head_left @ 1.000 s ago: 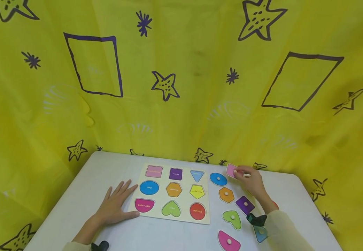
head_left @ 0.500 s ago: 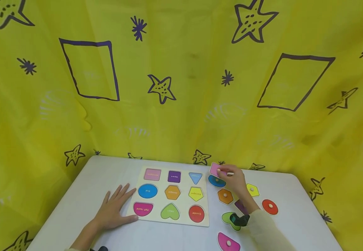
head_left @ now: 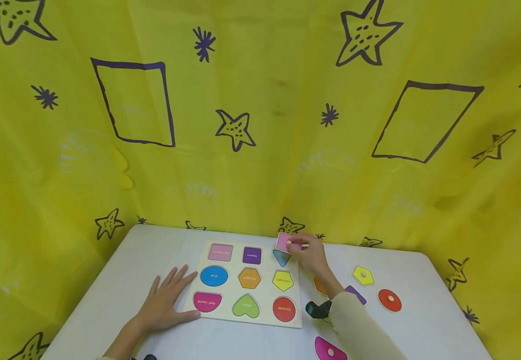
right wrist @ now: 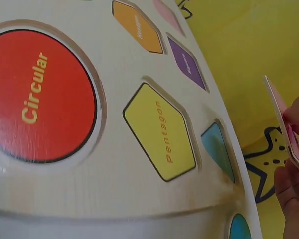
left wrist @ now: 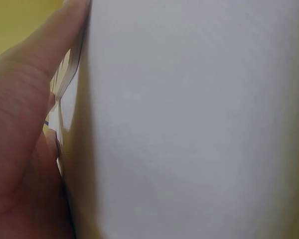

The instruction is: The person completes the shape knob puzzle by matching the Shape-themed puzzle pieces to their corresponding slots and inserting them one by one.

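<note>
In the head view a pale puzzle board (head_left: 266, 295) lies on the white table, its coloured recesses labelled with shape names. My left hand (head_left: 163, 302) rests with fingers spread, fingertips and thumb at the board's left edge. Between thumb and fingers, my right hand (head_left: 313, 256) pinches a pink rectangular puzzle piece (head_left: 283, 241) by its knob. That piece is raised over the board's far right corner, near the blue triangle recess (head_left: 281, 258). The pink rectangle recess (head_left: 220, 252) is at the far left. In the right wrist view the piece (right wrist: 277, 112) appears edge-on, apart from the board.
Loose knobbed pieces lie right of the board: a yellow pentagon (head_left: 363, 275), a red circle (head_left: 390, 300), a magenta half round (head_left: 329, 349), and others partly behind my right arm. A yellow patterned curtain (head_left: 260, 190) hangs at the table's far edge.
My right hand has carried the pink piece leftward, from beyond the blue oval to over the board's far right corner. The left hand has stayed at the board's edge.
</note>
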